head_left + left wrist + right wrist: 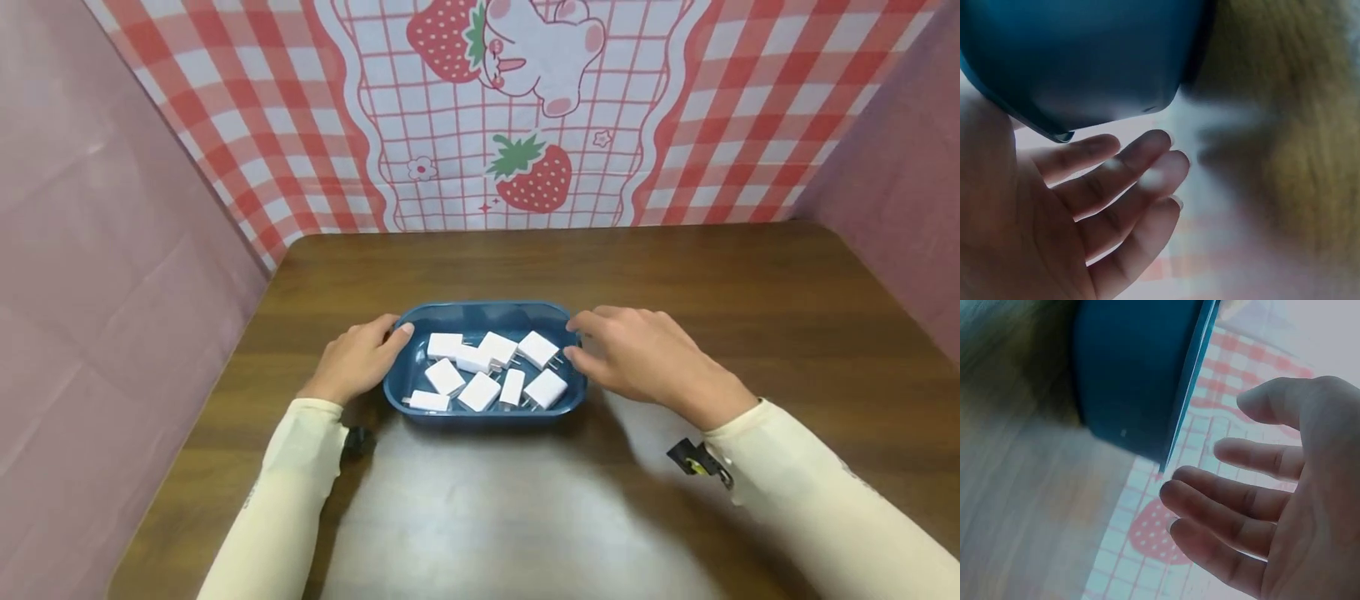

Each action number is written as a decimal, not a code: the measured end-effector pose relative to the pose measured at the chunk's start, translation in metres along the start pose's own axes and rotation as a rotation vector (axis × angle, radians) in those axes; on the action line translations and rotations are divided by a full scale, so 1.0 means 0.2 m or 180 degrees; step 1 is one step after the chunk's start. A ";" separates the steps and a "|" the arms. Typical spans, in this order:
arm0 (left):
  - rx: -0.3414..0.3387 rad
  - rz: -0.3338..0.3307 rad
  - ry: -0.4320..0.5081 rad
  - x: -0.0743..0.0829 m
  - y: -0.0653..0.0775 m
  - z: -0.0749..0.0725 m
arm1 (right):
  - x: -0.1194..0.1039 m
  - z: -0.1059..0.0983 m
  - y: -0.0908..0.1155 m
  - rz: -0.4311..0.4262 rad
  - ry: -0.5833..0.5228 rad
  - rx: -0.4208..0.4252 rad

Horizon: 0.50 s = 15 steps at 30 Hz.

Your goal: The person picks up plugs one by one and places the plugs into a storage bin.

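Note:
A blue plastic bin (487, 315) with rounded corners stands on the table and holds several white plug-in chargers (478, 392), some showing metal prongs. At the bin's left end, my left hand (356, 362) has its thumb over the rim. Its relaxed fingers (1129, 206) spread just outside the bin's wall in the left wrist view. On the opposite side, my right hand (641, 354) is at the right end, thumb and index fingertips close by the rim. In the right wrist view its fingers lie loosely bent, apart from the bin, with nothing between them.
The brown wooden table (675, 267) has a glossy reflection in front of the bin. Behind it hangs a red-and-white checked cloth (622, 158) with strawberries. Pinkish cloth (127, 292) covers both sides. Each pale sleeve carries a dark wrist device.

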<state>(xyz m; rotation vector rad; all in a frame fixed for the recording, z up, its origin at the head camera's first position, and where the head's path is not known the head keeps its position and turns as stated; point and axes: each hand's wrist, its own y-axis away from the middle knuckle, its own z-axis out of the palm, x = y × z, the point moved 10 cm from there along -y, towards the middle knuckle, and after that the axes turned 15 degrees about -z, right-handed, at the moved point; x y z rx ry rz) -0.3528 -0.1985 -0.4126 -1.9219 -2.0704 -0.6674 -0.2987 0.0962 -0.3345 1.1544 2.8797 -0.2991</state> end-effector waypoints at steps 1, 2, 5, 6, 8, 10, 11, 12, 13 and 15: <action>-0.0011 -0.0017 -0.0039 -0.01 0.00 -0.01 | 0.01 0.01 -0.01 0.0015 -0.0002 -0.0010; -0.0028 -0.0036 -0.0080 -0.03 0.00 -0.01 | 0.03 0.01 -0.01 0.0030 -0.0004 -0.0026; -0.0099 -0.0126 -0.0177 -0.07 0.00 -0.02 | 0.07 0.05 -0.01 0.0140 -0.0056 -0.0108; -0.0121 -0.0162 -0.0207 -0.09 0.00 -0.02 | 0.08 0.07 -0.01 0.0178 -0.0077 -0.0143; -0.0157 -0.0208 -0.0270 -0.11 -0.01 -0.02 | 0.12 0.10 0.01 0.0247 -0.0123 -0.0206; -0.0165 -0.0215 -0.0327 -0.12 -0.01 -0.02 | 0.15 0.12 0.02 0.0295 -0.0146 -0.0245; -0.0171 -0.0206 -0.0345 -0.11 -0.02 -0.03 | 0.17 0.13 0.03 0.0318 -0.0151 -0.0249; -0.0177 -0.0200 -0.0361 -0.11 -0.03 -0.03 | 0.19 0.14 0.03 0.0343 -0.0157 -0.0252; -0.0187 -0.0196 -0.0369 -0.11 -0.04 -0.04 | 0.22 0.14 0.03 0.0364 -0.0154 -0.0251; -0.0222 -0.0206 -0.0387 -0.11 -0.07 -0.04 | 0.27 0.15 0.04 0.0411 -0.0158 -0.0249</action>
